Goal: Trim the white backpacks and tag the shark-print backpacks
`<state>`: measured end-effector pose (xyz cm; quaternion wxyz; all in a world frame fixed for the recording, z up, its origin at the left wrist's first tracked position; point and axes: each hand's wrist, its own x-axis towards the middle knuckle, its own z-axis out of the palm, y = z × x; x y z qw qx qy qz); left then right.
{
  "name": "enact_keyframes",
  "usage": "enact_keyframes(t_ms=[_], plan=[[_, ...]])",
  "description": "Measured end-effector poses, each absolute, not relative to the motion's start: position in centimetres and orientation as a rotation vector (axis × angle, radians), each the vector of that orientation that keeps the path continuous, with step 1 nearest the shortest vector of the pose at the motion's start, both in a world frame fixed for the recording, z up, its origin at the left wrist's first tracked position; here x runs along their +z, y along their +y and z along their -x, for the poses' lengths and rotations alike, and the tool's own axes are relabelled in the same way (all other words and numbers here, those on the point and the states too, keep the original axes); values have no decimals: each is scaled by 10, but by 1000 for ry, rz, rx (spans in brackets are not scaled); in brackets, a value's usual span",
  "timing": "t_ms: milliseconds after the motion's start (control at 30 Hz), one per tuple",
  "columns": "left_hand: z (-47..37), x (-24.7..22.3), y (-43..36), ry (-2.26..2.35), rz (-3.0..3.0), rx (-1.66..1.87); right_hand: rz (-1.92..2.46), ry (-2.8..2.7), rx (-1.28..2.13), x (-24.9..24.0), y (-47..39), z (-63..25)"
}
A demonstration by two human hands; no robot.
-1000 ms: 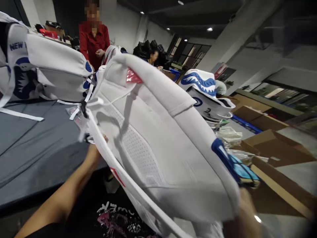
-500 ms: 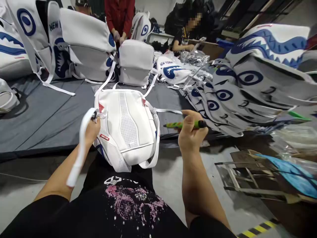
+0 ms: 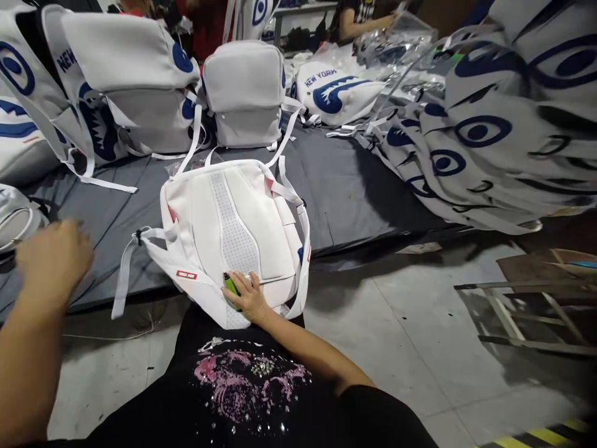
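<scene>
A white backpack [image 3: 275, 230] lies back side up at the table's front edge, its straps facing me. On its lower part rests my right hand [image 3: 249, 298], closed around a green marker [image 3: 231, 291] with a black end. My left hand [image 3: 56, 258] is raised at the left, away from the backpack and smeared by motion; its fingers cannot be made out. The left shoulder strap [image 3: 161, 264] lies loose, and its webbing end [image 3: 122, 283] hangs near the table edge.
White backpacks [image 3: 245, 87] stand along the back of the grey-covered table [image 3: 326, 180]. Stacked white bag pieces [image 3: 485, 137] with blue eyes fill the right side. A metal frame [image 3: 513, 311] is on the floor at right. Another person's arm [image 3: 364, 26] shows at the back.
My left hand has let go of the strap and moved left. My right hand, with the marker, has come from the right onto the backpack. The view has shifted.
</scene>
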<state>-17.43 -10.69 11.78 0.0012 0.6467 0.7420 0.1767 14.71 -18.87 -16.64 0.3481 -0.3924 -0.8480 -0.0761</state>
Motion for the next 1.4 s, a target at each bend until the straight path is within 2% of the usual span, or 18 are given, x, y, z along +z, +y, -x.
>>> enact_keyframes(t_ms=[33,67,200,333,467,567,633,800,967,1100,1267,1400], plan=[[144,121,-90,2230,-2367,690,1027,-2193,-190,-172,-187,-144],[108,119,-70,1918,-2696,685,1042,-2199,-168,-176,-184,-141],[-41,73,11,1100,-3094,340,1079,-2255,-53,-174,-181,-138],[-107,42,62,909,-3191,41,993,-2156,-16,-144,-190,-153],[-108,62,62,686,-3178,-71,943,-1822,124,-100,-180,-188],[-99,86,41,460,-3204,4,994,-1632,-84,-72,-147,-223],[-92,95,29,466,-3240,41,1050,-1518,-248,-59,-119,-242],[-75,76,29,573,-3337,118,1249,-1434,-358,-41,-77,-265],[-64,35,41,568,-3273,470,1203,-1676,-293,-19,-63,-279],[-62,25,41,563,-3188,572,1272,-2058,-117,-6,-39,-286],[-61,23,40,533,-3235,658,1010,-2433,-379,2,-15,-284],[-63,20,39,467,-3199,723,763,-2528,-578,9,-6,-286]])
